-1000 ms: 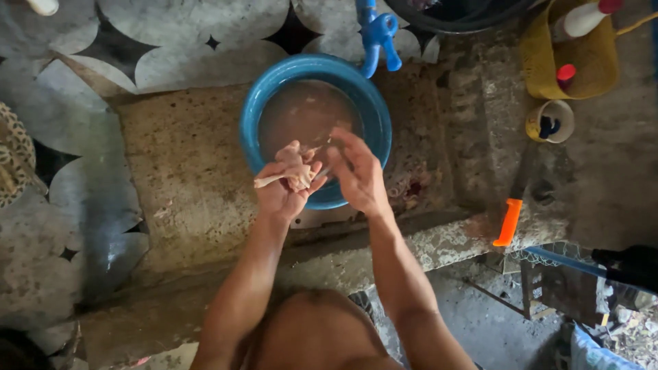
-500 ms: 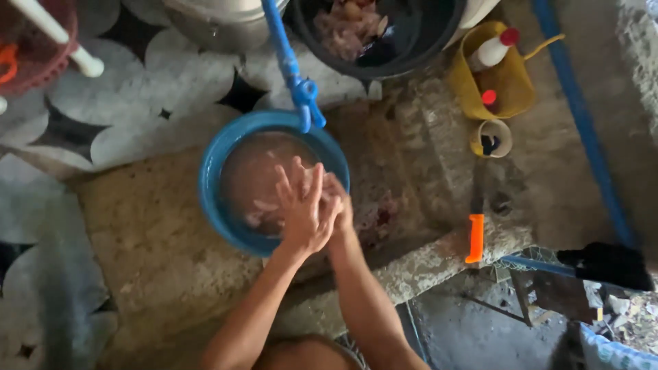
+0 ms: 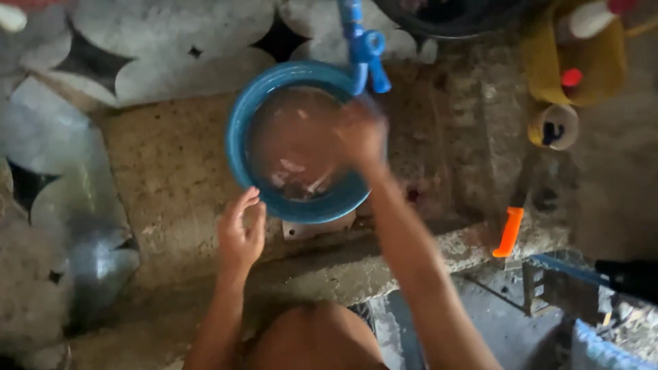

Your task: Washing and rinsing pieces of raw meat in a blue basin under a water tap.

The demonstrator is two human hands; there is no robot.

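You have one blue basin on the stone worktop, and it holds murky brownish water with a few pale pieces lying near its bottom; how many pieces there are cannot be told through the water. Your right hand is blurred over the basin's right rim, so you cannot tell whether its fingers are spread or closed, or whether they hold anything. Your left hand hangs just below and left of the basin, its fingers loosely apart and curled, gripping nothing, their tips just short of the basin's outer wall.

One blue tap reaches down just above your right fingers, its end over the basin's far rim. Beyond it sits one dark tub, mostly cut off by the frame edge. Well to the right of your right fingers stands one yellow container with a white bottle in it, and below that one small round cup. One knife with an orange handle lies on the worktop edge, well right of both hands.
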